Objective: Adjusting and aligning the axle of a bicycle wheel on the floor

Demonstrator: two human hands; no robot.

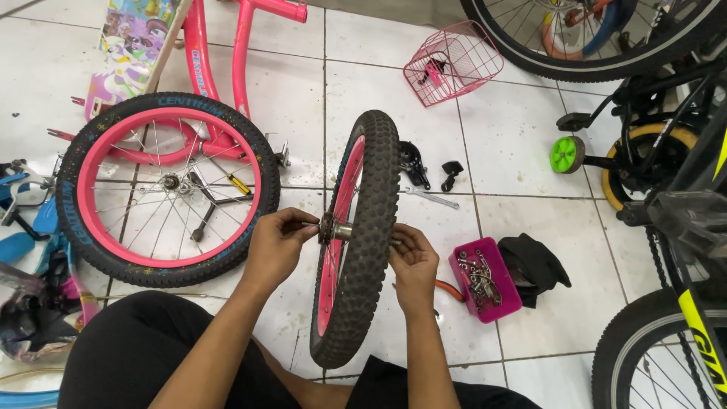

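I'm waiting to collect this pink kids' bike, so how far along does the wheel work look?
Done: one pink-rimmed wheel sits in the pink frame lying on the floor. In hand: the second wheel stands upright, left hand at its hub axle, right hand on the far side. Left: that wheel is off the frame, and the basket and tray of hardware lie loose.

White tiled floor point(522, 129), grey joints. Lying on it: a pink wire basket point(453, 62) well beyond the right hand point(413, 265); a spanner point(432, 198) nearer; a pink tray of bolts point(485, 279) just right of that hand, against a black cloth point(539, 265).
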